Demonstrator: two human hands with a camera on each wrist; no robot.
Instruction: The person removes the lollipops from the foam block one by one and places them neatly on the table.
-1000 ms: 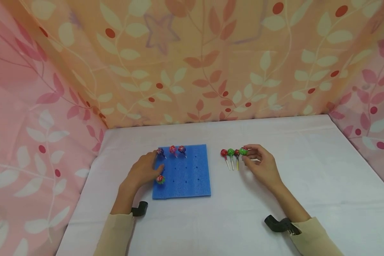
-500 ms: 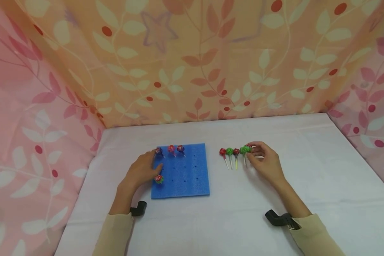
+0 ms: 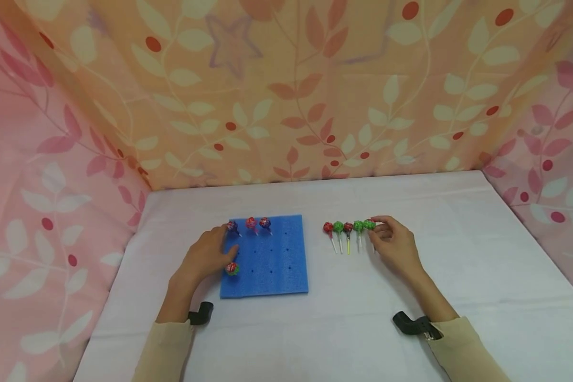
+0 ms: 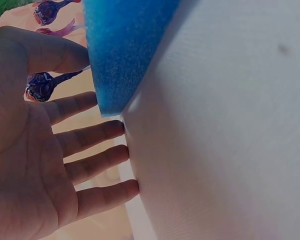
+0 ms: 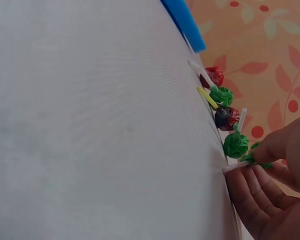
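In the head view, my right hand (image 3: 395,244) pinches a green lollipop (image 3: 370,224) at the right end of a row of lollipops. The right wrist view shows its white stick (image 5: 237,166) pointing to the table, with thumb and forefinger at the wrapper. Beside it lie another green lollipop (image 3: 358,226), a dark red one (image 3: 347,227), a green one (image 3: 338,227) and a red one (image 3: 328,227). My left hand (image 3: 204,257) rests at the left edge of a blue foam board (image 3: 279,281), fingers extended. A purple lollipop (image 4: 40,86) is near its thumb.
The board has rows of small holes. Standing in it are a purple lollipop (image 3: 232,227), a pink one (image 3: 251,223), a dark blue one (image 3: 265,223) and a red-green one (image 3: 232,269). White cloth covers the table (image 3: 344,329); a patterned curtain (image 3: 305,106) hangs behind.
My right hand has shifted slightly right with its green lollipop, which now sits a little apart from the neighbouring green one. My left hand stays at the board. The head view has drifted slightly.
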